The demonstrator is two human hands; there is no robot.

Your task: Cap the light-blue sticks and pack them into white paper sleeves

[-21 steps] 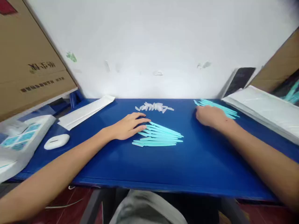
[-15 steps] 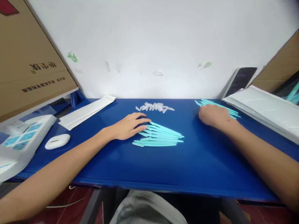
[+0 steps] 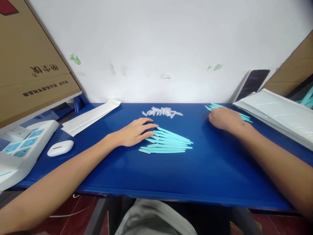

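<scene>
My left hand (image 3: 134, 133) lies palm down on the blue table, fingers spread, with fingertips at the left ends of several turquoise eyebrow razors (image 3: 171, 137). These razors lie side by side in a loose fan, handles to the right. Behind them is a small heap of translucent whitish caps (image 3: 162, 112). At the far right my right hand (image 3: 225, 118) is curled over a second group of turquoise razors (image 3: 245, 118). Its fingers are tucked under and partly hidden, so whatever they grip does not show.
A white earphone case (image 3: 60, 148), a flat white packet (image 3: 91, 118) and a white power strip (image 3: 46, 137) lie on the left. Cardboard (image 3: 36, 65) leans above them. On the right are clear-covered white sheets (image 3: 281, 114) and a dark-faced box (image 3: 253, 83) against the wall.
Hardly anything differs. My right hand has shifted very slightly to the right over the razors, still curled. The left hand and the front fan of razors stay where they were.
</scene>
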